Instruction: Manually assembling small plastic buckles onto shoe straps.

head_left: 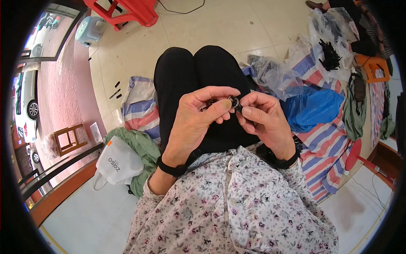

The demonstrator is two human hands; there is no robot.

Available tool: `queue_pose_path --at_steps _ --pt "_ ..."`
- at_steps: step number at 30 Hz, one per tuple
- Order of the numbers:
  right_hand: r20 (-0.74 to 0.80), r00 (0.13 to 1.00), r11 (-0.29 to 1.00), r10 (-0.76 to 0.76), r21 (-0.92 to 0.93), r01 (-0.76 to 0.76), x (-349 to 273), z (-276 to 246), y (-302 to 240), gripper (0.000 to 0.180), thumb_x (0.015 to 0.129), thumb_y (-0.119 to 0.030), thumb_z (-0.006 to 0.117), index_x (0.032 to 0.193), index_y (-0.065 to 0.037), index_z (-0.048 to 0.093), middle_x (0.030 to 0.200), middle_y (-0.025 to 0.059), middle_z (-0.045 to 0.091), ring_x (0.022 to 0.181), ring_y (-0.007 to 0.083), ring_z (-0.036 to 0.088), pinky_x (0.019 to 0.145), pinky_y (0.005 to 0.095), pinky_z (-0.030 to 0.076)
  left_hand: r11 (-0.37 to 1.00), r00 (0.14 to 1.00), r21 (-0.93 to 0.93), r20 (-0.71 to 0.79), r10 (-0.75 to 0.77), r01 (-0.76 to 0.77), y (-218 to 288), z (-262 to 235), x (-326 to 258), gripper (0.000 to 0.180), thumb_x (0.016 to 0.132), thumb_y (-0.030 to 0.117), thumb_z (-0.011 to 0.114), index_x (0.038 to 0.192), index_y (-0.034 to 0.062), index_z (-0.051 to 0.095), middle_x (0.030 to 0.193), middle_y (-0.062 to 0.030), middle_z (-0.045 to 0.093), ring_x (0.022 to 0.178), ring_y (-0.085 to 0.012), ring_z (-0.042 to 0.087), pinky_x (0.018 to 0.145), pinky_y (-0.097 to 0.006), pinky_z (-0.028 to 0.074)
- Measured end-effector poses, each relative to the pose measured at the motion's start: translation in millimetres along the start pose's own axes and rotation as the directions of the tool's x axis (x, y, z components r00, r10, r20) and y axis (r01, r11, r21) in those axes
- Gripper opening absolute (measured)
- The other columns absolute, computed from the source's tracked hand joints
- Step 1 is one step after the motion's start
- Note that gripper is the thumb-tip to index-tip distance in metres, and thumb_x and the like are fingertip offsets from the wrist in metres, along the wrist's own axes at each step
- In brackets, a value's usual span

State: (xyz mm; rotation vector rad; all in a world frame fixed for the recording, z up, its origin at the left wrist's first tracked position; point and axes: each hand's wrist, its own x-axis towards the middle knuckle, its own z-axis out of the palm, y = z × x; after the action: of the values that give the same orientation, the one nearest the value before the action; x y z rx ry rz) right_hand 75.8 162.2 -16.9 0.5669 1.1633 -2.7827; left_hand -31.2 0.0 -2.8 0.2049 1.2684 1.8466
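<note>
Small black part (235, 102), one: held above the lap, near the knees' midline, between the two hands; finer detail too small to tell.
Left hand (192, 113): thumb and forefinger pinched on the part; further dark bits in the curled fingers, kind unclear.
Right hand (268, 117): close beside the left, thumb and fingertips closed on the part's other side.
Lap, in black trousers (179, 72): directly beneath the hands.
Patterned shirt (203, 203): pale, flowered, behind the hands.
Striped sheet (325, 146): red, white and blue, creased, spread at the right.
Blue bag (313, 108) and clear plastic bag (277, 78): on that side, near the right knee.
White bag (119, 161): at the left, on green cloth (141, 152).
Floor (220, 27): pale tile, reaching from the knees forward to a red stool (137, 12), front left.
Edges: low sill (69, 186) and glass bounding the left side; orange stool (371, 67) at far right. Space before the knees is wider than at either flank, where cloth and bags crowd in.
</note>
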Motion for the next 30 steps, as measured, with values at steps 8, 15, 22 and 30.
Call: queue_pose_path --at_steps 8,15,22,30 --pt "0.0 0.997 0.996 0.071 0.06 -0.071 -2.5 -2.8 -0.2 0.009 0.09 -0.008 0.066 0.095 -0.001 0.063 0.074 0.0068 0.062 0.052 0.0063 0.048 0.043 0.0193 0.031 0.998 0.999 -0.03 0.012 -0.051 0.052 1.6 1.8 -1.7 0.024 0.088 0.008 0.067 0.109 -0.0033 0.067 0.084 -0.0051 0.066 0.069 -0.0067 0.058 0.061 -0.018 0.046" --pt "0.071 0.995 0.989 0.068 0.129 -0.077 0.5 -6.1 -0.3 0.01 0.091 -0.009 0.065 0.096 -0.002 0.06 0.075 0.0074 0.063 0.05 0.0055 0.047 0.041 0.0192 0.03 0.986 1.0 0.162 0.013 -0.027 0.024 0.6 3.1 -1.7 0.025 0.084 0.005 0.07 0.107 -0.0039 0.067 0.08 -0.0045 0.065 0.065 -0.0054 0.057 0.058 -0.017 0.046" --pt "0.102 0.994 0.986 0.035 0.158 -0.051 -2.9 -0.1 -3.3 0.014 0.09 -0.006 0.065 0.101 0.0 0.058 0.08 0.0111 0.066 0.057 0.0115 0.06 0.042 0.02 0.041 0.995 0.995 0.02 0.013 -0.097 0.097 2.2 4.3 -1.1 0.023 0.084 0.005 0.07 0.106 -0.0029 0.068 0.077 -0.0032 0.065 0.065 -0.0053 0.058 0.059 -0.016 0.046" --pt "0.037 0.999 0.999 -0.002 0.053 0.0 -8.7 -11.2 6.9 0.014 0.088 -0.002 0.066 0.1 0.002 0.059 0.079 0.0122 0.067 0.055 0.0122 0.061 0.042 0.0199 0.042 0.99 0.996 0.106 -0.018 -0.088 0.089 -0.4 4.5 -4.7 0.026 0.083 0.002 0.069 0.108 -0.0068 0.065 0.077 -0.0057 0.065 0.062 -0.0047 0.055 0.055 -0.014 0.042"
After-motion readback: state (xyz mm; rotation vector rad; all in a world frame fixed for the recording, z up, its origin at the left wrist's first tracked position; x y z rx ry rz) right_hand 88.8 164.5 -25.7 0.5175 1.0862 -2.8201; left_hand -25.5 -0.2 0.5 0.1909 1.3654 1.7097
